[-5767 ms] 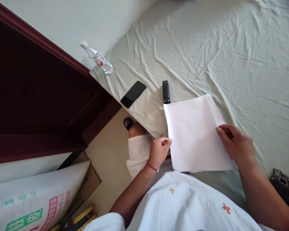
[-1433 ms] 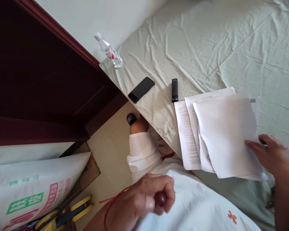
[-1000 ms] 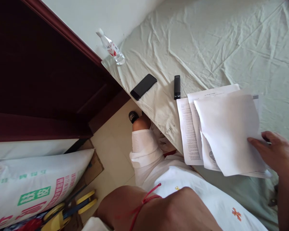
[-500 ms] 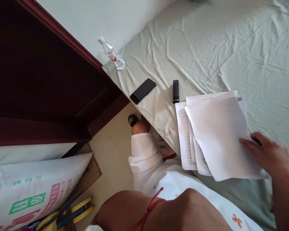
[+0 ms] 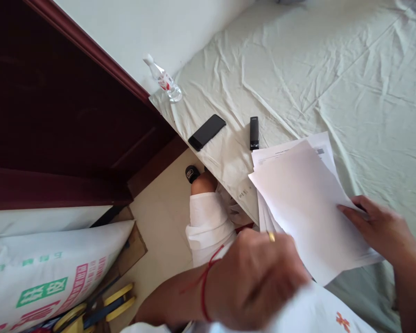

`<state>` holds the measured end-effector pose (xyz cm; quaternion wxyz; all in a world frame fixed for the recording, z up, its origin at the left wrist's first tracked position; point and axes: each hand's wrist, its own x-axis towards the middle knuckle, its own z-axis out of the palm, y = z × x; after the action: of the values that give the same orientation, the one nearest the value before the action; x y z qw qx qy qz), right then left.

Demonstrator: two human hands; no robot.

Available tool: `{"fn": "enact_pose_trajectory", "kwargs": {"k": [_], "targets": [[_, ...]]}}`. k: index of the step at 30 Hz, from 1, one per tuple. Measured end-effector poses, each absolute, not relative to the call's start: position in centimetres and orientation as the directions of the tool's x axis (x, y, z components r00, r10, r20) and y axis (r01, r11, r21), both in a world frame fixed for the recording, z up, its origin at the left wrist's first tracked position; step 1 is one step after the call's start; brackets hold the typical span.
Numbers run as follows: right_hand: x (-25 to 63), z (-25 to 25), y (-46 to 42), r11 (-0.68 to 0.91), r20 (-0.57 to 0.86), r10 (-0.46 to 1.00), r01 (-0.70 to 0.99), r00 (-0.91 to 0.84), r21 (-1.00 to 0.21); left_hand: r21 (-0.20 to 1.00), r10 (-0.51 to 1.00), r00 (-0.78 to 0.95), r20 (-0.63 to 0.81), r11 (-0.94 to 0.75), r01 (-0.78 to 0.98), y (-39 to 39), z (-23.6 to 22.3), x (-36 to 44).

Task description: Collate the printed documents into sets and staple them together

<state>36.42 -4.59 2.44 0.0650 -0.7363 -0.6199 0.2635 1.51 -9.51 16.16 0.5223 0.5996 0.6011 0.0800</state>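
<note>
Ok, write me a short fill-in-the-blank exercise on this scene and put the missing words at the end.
1. The right hand grips the edge of the paper sheets with its ____ on top.
2. At the wrist of the left hand, the string bracelet is coloured ____.
3. The black smartphone lies ____ the plastic bottle and the black stapler.
4. The bottle's cap is coloured ____.

Missing words: thumb; red; between; white.
</note>
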Motion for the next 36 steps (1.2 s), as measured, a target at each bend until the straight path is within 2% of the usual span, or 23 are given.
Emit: {"fn": "enact_pose_trajectory", "kwargs": {"k": [1, 3, 7, 11, 14, 18, 21, 25, 28, 32, 36], "targets": [[36.4, 2.4, -4.5, -0.244, -0.333, 0.937, 0.882, 0.106, -0.404, 0.761, 0.821, 0.288, -0.493, 0.246, 0.601, -9.9, 15.7, 2.0], [36.4, 2.5, -4.5, -0.272, -0.354, 0.926, 0.883, 0.133, -0.382, 0.798, 0.897, 0.183, -0.402, 0.245, 0.551, -10.0, 13.3, 2.1], [36.5, 2.6, -4.7, -0.294, -0.365, 0.919, 0.872, 0.147, -0.390, 0.728, 0.903, 0.089, -0.421, 0.278, 0.626, -10.4, 6.8, 0.5], [36.2, 3.0, -4.7, -0.317, -0.393, 0.908, 0.855, 0.147, -0.411, 0.743, 0.855, 0.072, -0.514, 0.402, 0.535, -12.2, 3.4, -0.4], [35.4, 3.3, -4.6, -0.322, -0.397, 0.907, 0.842, 0.143, -0.433, 0.747, 0.800, 0.069, -0.597, 0.522, 0.413, -12.8, 2.8, -0.3], [34.4, 3.6, -4.2, -0.310, -0.367, 0.920, 0.830, 0.139, -0.464, 0.757, 0.786, 0.026, -0.618, 0.585, 0.291, -12.4, 2.3, 0.3], [34.5, 3.6, -4.1, -0.301, -0.346, 0.927, 0.834, 0.143, -0.462, 0.756, 0.789, -0.008, -0.614, 0.590, 0.284, -12.1, 1.9, 0.6], [35.5, 3.0, -4.1, -0.266, -0.247, 0.954, 0.855, 0.169, -0.445, 0.763, 0.790, -0.012, -0.614, 0.597, 0.250, -12.1, 1.8, 0.8], [36.1, 2.6, -4.2, -0.300, -0.285, 0.939, 0.859, 0.191, -0.415, 0.765, 0.790, -0.010, -0.613, 0.597, 0.241, -12.1, 2.1, 1.0], [35.8, 3.0, -4.2, -0.340, -0.342, 0.917, 0.853, 0.207, -0.396, 0.747, 0.795, -0.041, -0.606, 0.586, 0.315, -11.9, 2.3, 1.3], [35.9, 3.8, -3.7, -0.447, -0.309, 0.885, 0.821, 0.348, -0.355, 0.742, 0.803, -0.060, -0.593, 0.573, 0.349, -11.8, 2.3, 1.4]]}}
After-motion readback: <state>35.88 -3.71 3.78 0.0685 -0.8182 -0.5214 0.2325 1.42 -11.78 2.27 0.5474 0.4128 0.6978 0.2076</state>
